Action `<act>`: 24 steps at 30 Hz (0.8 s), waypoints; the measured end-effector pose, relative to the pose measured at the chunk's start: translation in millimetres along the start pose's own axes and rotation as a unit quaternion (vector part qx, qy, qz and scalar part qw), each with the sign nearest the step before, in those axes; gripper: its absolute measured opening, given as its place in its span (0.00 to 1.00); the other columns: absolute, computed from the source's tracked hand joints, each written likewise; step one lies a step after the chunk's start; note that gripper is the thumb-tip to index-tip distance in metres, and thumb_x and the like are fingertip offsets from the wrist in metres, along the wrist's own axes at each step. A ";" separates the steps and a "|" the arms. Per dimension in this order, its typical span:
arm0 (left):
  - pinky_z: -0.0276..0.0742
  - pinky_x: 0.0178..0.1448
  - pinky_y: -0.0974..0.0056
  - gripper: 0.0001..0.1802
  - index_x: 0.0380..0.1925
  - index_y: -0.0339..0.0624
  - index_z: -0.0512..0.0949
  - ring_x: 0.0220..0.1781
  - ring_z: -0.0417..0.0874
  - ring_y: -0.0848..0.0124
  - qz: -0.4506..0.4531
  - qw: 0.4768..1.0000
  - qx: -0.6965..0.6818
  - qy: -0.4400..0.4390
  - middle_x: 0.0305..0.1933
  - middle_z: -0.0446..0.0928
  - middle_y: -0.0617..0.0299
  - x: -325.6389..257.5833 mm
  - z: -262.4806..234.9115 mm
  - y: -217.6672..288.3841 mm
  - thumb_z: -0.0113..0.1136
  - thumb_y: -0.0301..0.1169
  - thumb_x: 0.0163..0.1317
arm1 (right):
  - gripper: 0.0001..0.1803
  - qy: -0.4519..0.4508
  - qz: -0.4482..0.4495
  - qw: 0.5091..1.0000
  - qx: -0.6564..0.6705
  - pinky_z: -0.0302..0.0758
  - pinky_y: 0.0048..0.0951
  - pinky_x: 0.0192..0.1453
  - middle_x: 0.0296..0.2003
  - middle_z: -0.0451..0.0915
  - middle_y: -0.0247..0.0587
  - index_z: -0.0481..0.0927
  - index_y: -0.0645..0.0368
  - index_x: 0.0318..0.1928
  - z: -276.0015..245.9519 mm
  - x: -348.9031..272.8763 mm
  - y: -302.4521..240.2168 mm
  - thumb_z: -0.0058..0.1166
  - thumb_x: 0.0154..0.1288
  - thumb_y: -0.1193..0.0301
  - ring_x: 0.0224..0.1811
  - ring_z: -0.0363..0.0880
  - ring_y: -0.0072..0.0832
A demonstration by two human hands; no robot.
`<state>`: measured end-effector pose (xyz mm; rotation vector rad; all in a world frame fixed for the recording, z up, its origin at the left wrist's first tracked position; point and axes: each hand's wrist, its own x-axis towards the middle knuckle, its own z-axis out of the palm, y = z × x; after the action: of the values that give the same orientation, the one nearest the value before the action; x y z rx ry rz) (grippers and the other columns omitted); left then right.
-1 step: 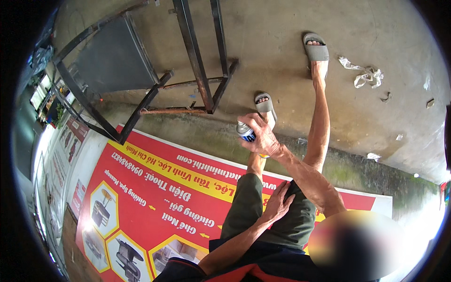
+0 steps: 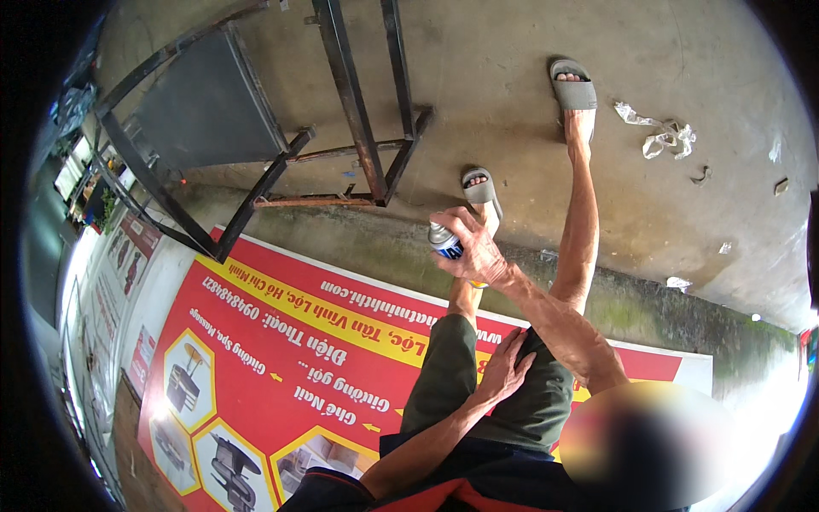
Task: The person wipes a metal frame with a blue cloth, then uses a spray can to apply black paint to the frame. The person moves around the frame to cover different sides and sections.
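My right hand [image 2: 479, 254] is wrapped round a spray can [image 2: 445, 242], held out in front of my lower leg. The can has a silver top and a blue-and-white body; a bit of yellow shows beneath the hand. One finger lies near the can's top, but whether it presses the nozzle I cannot tell. My left hand [image 2: 507, 372] lies flat on the thigh of my dark green shorts [image 2: 537, 410], fingers stretched out and holding nothing. To the far left stands a black metal tube frame [image 2: 351, 102], apart from both hands, with rust on its lower bar.
A dark grey panel [image 2: 209, 102] sits within the frame. Beneath me spreads a red and yellow printed banner [image 2: 281, 328]. My feet wear grey slide sandals [image 2: 576, 92] on the concrete floor [image 2: 486, 77]. Crumpled clear plastic strips [image 2: 670, 141] lie at the right.
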<state>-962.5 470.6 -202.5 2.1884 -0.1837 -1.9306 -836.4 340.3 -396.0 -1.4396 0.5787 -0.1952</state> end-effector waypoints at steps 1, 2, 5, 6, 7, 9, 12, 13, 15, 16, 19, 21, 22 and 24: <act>0.73 0.80 0.48 0.33 0.73 0.31 0.70 0.77 0.73 0.41 0.001 1.000 0.004 0.000 0.76 0.69 0.35 0.3 0.4 -1.4 0.67 0.38 0.75 | 0.39 -0.027 0.034 0.999 0.003 0.88 0.53 0.53 0.55 0.76 0.52 0.74 0.50 0.69 2.0 -3.3 -0.6 0.72 0.56 0.71 0.49 0.86 0.58; 0.73 0.80 0.48 0.33 0.73 0.31 0.70 0.77 0.73 0.42 -0.025 0.999 0.018 -0.024 0.76 0.69 0.35 1.9 0.2 -2.8 0.67 0.37 0.75 | 0.39 -0.024 0.051 0.998 0.008 0.88 0.53 0.52 0.55 0.76 0.52 0.74 0.50 0.69 3.7 1.4 1.8 0.72 0.56 0.71 0.48 0.86 0.58; 0.70 0.82 0.46 0.32 0.73 0.34 0.70 0.80 0.70 0.42 -0.001 1.000 -0.003 0.015 0.77 0.70 0.36 7.0 -7.2 -8.8 0.66 0.38 0.75 | 0.39 0.010 0.099 0.995 0.011 0.85 0.50 0.54 0.52 0.79 0.51 0.75 0.53 0.67 2.0 37.8 10.1 0.77 0.54 0.66 0.54 0.85 0.52; 0.70 0.82 0.48 0.33 0.73 0.34 0.71 0.79 0.71 0.43 0.018 0.999 -0.005 0.026 0.75 0.71 0.36 8.4 -13.7 -10.9 0.67 0.38 0.75 | 0.39 0.058 0.082 0.995 -0.005 0.85 0.48 0.55 0.52 0.79 0.51 0.75 0.55 0.67 -2.2 52.3 12.6 0.77 0.55 0.66 0.53 0.85 0.50; 0.73 0.79 0.47 0.30 0.70 0.35 0.74 0.74 0.77 0.42 0.033 0.998 0.002 0.057 0.70 0.76 0.37 10.6 -22.2 -11.9 0.69 0.37 0.74 | 0.39 0.108 0.064 0.992 -0.021 0.85 0.46 0.56 0.52 0.78 0.51 0.74 0.56 0.68 -7.2 66.6 13.9 0.77 0.56 0.67 0.52 0.86 0.48; 0.78 0.73 0.49 0.24 0.63 0.37 0.78 0.68 0.83 0.49 -0.009 0.994 0.000 0.110 0.62 0.82 0.43 20.6 -55.5 -14.5 0.70 0.36 0.72 | 0.39 0.187 0.067 0.980 -0.007 0.85 0.42 0.58 0.53 0.79 0.50 0.74 0.59 0.67 -24.8 86.4 12.3 0.78 0.56 0.69 0.53 0.86 0.44; 0.83 0.56 0.56 0.19 0.55 0.37 0.80 0.53 0.86 0.58 -0.101 0.961 -0.065 0.248 0.51 0.83 0.49 55.0 -132.7 -9.8 0.72 0.32 0.68 | 0.40 0.239 0.073 0.968 0.007 0.84 0.43 0.58 0.51 0.78 0.52 0.74 0.57 0.69 -55.5 95.1 2.8 0.77 0.56 0.72 0.51 0.85 0.47; 0.83 0.52 0.58 0.19 0.55 0.37 0.80 0.48 0.86 0.63 -0.101 0.940 -0.051 0.321 0.50 0.83 0.52 72.7 -163.7 -4.5 0.73 0.32 0.68 | 0.40 0.251 0.066 0.966 0.001 0.84 0.43 0.59 0.52 0.79 0.52 0.73 0.57 0.69 -66.2 92.8 -1.1 0.77 0.56 0.72 0.52 0.85 0.46; 0.81 0.47 0.66 0.15 0.54 0.37 0.80 0.43 0.84 0.71 0.021 0.921 -0.054 0.385 0.49 0.84 0.57 108.1 -236.6 11.3 0.69 0.31 0.73 | 0.41 0.229 0.114 0.967 0.008 0.84 0.43 0.59 0.52 0.79 0.51 0.73 0.58 0.69 -87.0 80.4 -11.0 0.78 0.55 0.72 0.52 0.85 0.44; 0.80 0.47 0.70 0.13 0.52 0.38 0.81 0.45 0.83 0.76 0.030 0.912 -0.135 0.386 0.49 0.84 0.58 129.8 -272.7 22.6 0.69 0.32 0.74 | 0.41 0.230 0.123 0.965 -0.011 0.83 0.42 0.60 0.53 0.80 0.51 0.73 0.58 0.70 -95.7 72.9 -16.3 0.78 0.55 0.72 0.53 0.86 0.43; 0.78 0.67 0.58 0.28 0.62 0.35 0.81 0.61 0.85 0.62 0.052 0.901 -0.127 0.412 0.64 0.84 0.49 185.9 -358.6 63.1 0.65 0.49 0.78 | 0.41 0.224 0.198 0.954 -0.014 0.83 0.41 0.61 0.53 0.82 0.51 0.73 0.60 0.70 -118.0 47.4 -32.3 0.77 0.57 0.72 0.53 0.87 0.40; 0.71 0.77 0.53 0.35 0.67 0.33 0.80 0.71 0.81 0.56 0.084 0.890 -0.164 0.416 0.69 0.82 0.45 222.2 -395.2 90.3 0.58 0.56 0.80 | 0.41 0.221 0.220 0.950 -0.029 0.83 0.40 0.61 0.53 0.83 0.51 0.73 0.60 0.70 -132.4 29.9 -41.3 0.77 0.57 0.72 0.54 0.86 0.39; 0.71 0.77 0.53 0.35 0.66 0.33 0.80 0.71 0.80 0.57 0.094 0.892 -0.159 0.412 0.68 0.82 0.45 236.0 -408.6 101.3 0.58 0.56 0.79 | 0.41 0.213 0.193 0.954 -0.084 0.83 0.40 0.60 0.53 0.83 0.52 0.72 0.60 0.70 -140.4 18.9 -46.7 0.77 0.57 0.72 0.53 0.86 0.39; 0.71 0.76 0.53 0.35 0.64 0.34 0.82 0.71 0.81 0.57 0.107 0.896 -0.164 0.399 0.66 0.84 0.45 257.4 -423.0 118.3 0.58 0.57 0.79 | 0.43 0.199 0.244 0.948 -0.053 0.80 0.42 0.63 0.52 0.83 0.51 0.70 0.60 0.72 -151.7 3.1 -52.7 0.76 0.57 0.73 0.53 0.84 0.39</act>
<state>-504.2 329.1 -373.0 2.3831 0.0409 -0.7633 -895.9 198.6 -349.2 -1.3203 1.2744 -0.0581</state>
